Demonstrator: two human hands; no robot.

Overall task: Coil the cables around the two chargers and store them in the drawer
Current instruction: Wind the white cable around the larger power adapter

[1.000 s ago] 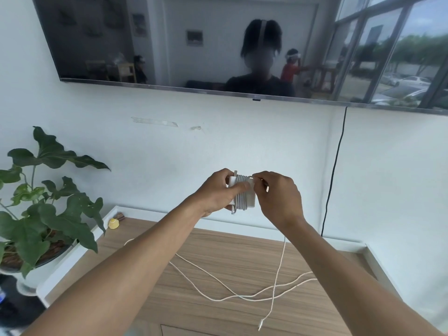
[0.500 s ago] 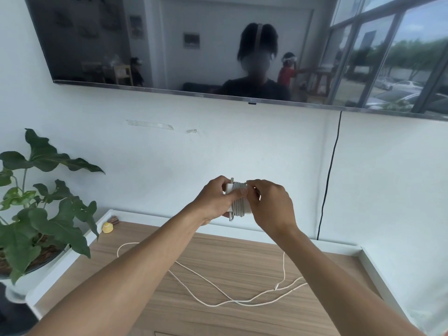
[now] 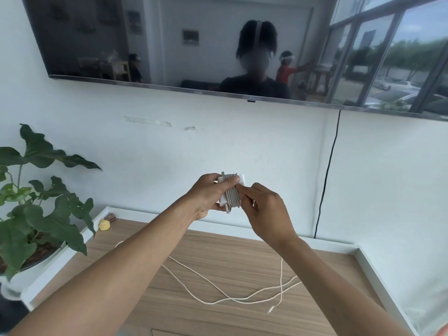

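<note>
A white charger (image 3: 231,193) with several turns of grey-white cable wound around it is held up in front of the wall. My left hand (image 3: 208,196) grips it from the left, thumb across the coils. My right hand (image 3: 265,212) is closed on the cable at the charger's right side, index finger pressing the windings. The loose cable (image 3: 218,291) hangs from my right hand and loops over the wooden cabinet top (image 3: 218,258), its plug end (image 3: 272,309) lying near the front. A second charger and the drawer are not visible.
A potted plant (image 3: 36,214) in a white pot stands at the left beside the cabinet. A small yellow object (image 3: 104,225) sits in the back left corner. A black cord (image 3: 326,175) runs down the wall from the mounted TV (image 3: 169,40). White raised edges border the cabinet top.
My right hand has dropped lower and to the right side of the charger, laying another turn of cable. The loose cable on the cabinet has shortened and shifted.
</note>
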